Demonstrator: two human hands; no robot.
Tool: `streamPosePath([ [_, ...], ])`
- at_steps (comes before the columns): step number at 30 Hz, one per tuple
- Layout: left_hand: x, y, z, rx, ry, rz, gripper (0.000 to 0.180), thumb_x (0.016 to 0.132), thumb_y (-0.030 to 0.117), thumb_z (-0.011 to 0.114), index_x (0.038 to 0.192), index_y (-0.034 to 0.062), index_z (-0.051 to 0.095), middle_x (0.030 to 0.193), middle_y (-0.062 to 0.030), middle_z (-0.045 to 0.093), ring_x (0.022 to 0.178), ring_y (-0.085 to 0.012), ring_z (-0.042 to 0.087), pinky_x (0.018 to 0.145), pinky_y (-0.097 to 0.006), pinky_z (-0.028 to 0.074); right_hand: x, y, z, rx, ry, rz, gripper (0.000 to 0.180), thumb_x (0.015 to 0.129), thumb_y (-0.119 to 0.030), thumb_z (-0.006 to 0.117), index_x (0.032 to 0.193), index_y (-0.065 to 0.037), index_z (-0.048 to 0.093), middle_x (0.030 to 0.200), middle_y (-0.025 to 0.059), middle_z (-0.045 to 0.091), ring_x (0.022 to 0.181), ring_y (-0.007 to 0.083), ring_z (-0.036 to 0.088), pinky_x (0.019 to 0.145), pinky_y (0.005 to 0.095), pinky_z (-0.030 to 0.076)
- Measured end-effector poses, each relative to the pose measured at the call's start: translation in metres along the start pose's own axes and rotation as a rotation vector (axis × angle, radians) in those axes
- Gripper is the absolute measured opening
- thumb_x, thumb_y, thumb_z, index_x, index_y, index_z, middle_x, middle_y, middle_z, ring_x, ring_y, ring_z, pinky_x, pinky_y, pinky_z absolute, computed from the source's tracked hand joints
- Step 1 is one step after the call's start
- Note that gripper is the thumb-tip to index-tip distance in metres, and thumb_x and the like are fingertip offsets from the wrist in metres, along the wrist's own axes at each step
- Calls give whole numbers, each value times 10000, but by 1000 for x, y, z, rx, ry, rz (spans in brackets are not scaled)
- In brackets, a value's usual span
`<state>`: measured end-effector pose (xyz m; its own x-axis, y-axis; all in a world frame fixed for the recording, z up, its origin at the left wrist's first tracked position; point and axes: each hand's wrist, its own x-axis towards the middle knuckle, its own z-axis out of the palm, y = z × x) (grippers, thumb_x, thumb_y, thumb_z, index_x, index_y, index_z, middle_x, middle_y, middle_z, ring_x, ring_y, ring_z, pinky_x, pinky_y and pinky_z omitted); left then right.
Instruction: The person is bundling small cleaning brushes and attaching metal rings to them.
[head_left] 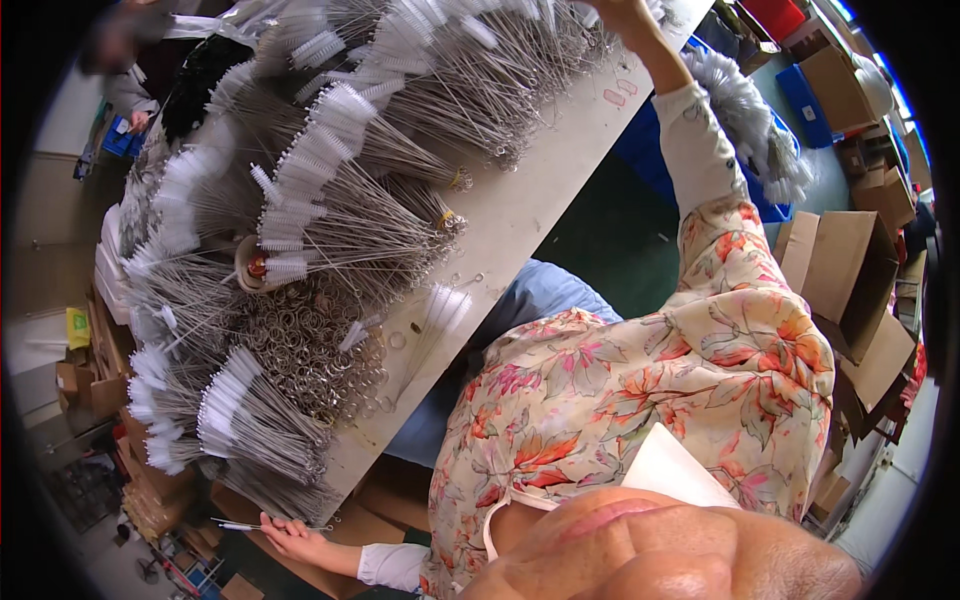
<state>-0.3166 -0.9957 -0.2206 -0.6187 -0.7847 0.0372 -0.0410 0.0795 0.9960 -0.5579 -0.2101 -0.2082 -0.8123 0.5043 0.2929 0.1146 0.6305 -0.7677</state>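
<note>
The left hand [290,535] sits low at the near left, just off the table's near edge, with fingers pinched around a thin wire brush [250,524] that lies almost level and points left. The right hand [620,10] reaches far up to the top of the view, mostly cut off by the frame — whether it is gripping anything cannot be told.

The long pale table [560,170] is heaped with bundles of wire-stemmed tube brushes [330,210], stiff white bristle heads fanning out, thin steel stems bunched together. Among them lies a loose pile of small metal rings [310,350], shiny and tangled. A single brush [435,320] lies apart on the bare strip along the table's right edge — the only open surface. Brown cardboard boxes [840,280] crowd the floor at right.
</note>
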Motion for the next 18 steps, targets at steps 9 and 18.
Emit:
streamPosePath([
  [9,-41,64,83,-22,-124,202,330,953,248,466,1056,-61,520,691,-4,429,469,-36,270,387,-163,209,-41,4,20,261,-38,170,220,820,-209,631,953,-42,688,570,-34,529,441,51,433,410,237,357],
  [18,-128,128,291,288,-1031,1176,266,953,164,433,877,-40,586,912,-141,594,857,-275,576,814,-401,466,-49,5,48,372,15,148,247,832,-184,609,1027,-42,664,607,-26,535,461,63,441,415,245,372],
])
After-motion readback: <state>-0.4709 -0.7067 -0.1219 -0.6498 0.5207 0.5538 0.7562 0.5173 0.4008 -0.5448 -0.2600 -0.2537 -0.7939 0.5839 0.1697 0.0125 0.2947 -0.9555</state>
